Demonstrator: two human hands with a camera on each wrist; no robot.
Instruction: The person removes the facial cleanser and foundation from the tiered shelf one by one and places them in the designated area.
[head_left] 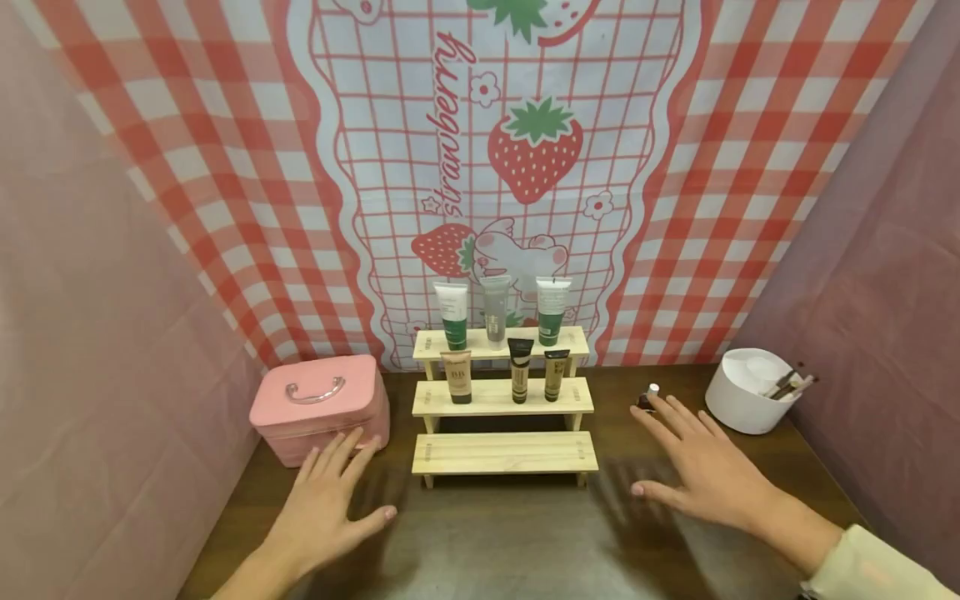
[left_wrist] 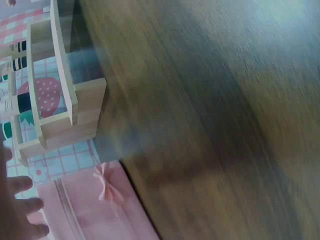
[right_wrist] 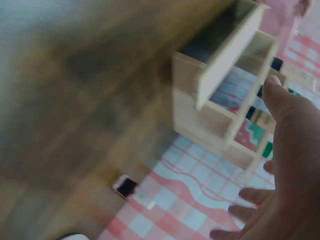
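Clock face on the rack's bottom step, 12 toward the far wall. Nearest me, dark brown wooden table [head_left: 487, 542]: grain showing, light sheen, hand shadows across it. Left hand [head_left: 326, 504] at 8 o'clock, spread wide, holding nothing; fingers by the front of the pink case [head_left: 322, 412], contact can't tell. Right hand [head_left: 701, 471] between 3 and 4, pale sleeve [head_left: 873, 562], also wide with nothing in it; fingertips near a small dark bottle with white cap [head_left: 651, 393], at 2, apart in the right wrist view. Light wood rack [head_left: 506, 454] between the hands, three steps. Pink case sits toward 9–10, metal handle on top. White round tub [head_left: 738, 410] with brushes at 2–3. Middle step: three small tubes [head_left: 519, 375]. Top step: three taller tubes [head_left: 495, 312]. Wall at 12: red-white checked strawberry cloth [head_left: 480, 167]. Plain pinkish drapes [head_left: 112, 333] side the table at 9 and 3.
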